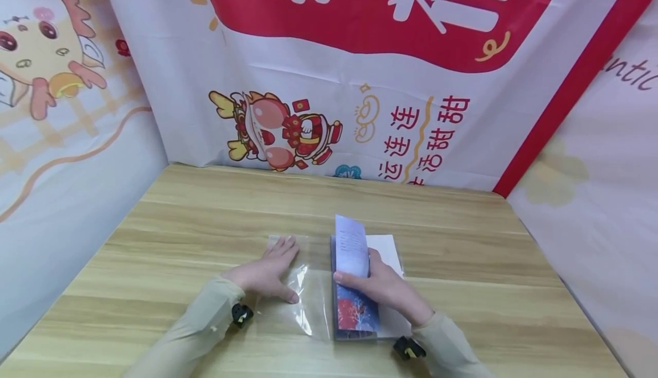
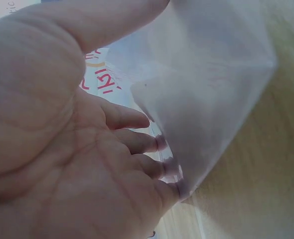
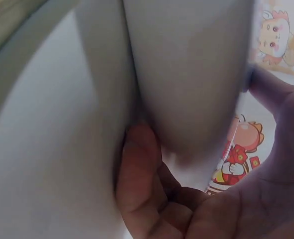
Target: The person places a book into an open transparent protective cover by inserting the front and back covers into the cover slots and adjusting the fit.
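Note:
A book (image 1: 356, 309) lies open on the table, with a blue and red picture and printed text on its lifted left part and a white page (image 1: 384, 248) at the right. My right hand (image 1: 386, 288) grips that lifted part, thumb on the printed side and fingers tucked between white leaves (image 3: 187, 59). Left of the book spreads a clear plastic sheet (image 1: 312, 295). On it rests my left hand (image 1: 269, 273), its fingers extended. In the left wrist view the fingertips meet the edge of the clear film (image 2: 207, 109).
The wood-grain table (image 1: 205, 224) runs out to both sides and behind the book. A printed cloth (image 1: 308, 58) in white and red hangs along its back edge, with more patterned cloth at left and right. Each wrist wears a small black device (image 1: 241, 314).

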{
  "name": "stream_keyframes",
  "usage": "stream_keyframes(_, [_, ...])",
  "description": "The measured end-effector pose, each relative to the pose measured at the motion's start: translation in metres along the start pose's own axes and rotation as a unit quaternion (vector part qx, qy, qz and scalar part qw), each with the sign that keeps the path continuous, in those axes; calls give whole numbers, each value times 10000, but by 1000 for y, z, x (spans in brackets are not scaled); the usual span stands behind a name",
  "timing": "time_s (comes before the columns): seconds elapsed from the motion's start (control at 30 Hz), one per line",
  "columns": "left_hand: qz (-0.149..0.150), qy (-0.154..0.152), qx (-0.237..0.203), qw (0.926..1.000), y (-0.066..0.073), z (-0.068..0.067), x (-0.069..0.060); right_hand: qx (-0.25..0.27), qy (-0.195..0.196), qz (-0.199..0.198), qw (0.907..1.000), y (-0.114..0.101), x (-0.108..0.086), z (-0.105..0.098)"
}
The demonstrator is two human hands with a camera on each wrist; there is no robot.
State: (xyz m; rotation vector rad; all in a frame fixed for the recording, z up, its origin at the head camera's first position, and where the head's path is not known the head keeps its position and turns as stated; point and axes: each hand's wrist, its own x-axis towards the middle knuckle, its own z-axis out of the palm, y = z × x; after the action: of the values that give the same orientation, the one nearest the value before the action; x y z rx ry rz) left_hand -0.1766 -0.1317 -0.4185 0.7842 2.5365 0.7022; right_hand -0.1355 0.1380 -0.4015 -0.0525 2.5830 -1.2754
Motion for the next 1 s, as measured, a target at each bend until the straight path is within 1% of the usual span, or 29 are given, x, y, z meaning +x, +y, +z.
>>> stream_keyframes(0.13, [21,25,15,10000,-1,1,0,-181,62,-156,9997,1,0,6])
stream_keyframes(0.23, [31,50,25,10000,-1,1,0,-337,45,-348,9988,1,1,9])
stream_keyframes(0.43, [29,80,23,10000,-2,0,0,-553,-104,-648,9963,-1,2,10])
stream_keyframes(0.53, [8,104,54,9999,-1,-1,0,-642,-171,-707,9953,-5,1,10])
stream_keyframes(0.63, [-3,126,53,9999,0,-1,0,-774,-205,-643,9947,-10,-1,11])
stream_keyframes(0.8, [17,144,63,9999,-1,-1,-1,-1081,-237,-401,9930,-16,-3,15])
stream_keyframes(1.0, [54,180,74,9998,-1,0,0,-1705,-260,-150,9849,-23,-3,22])
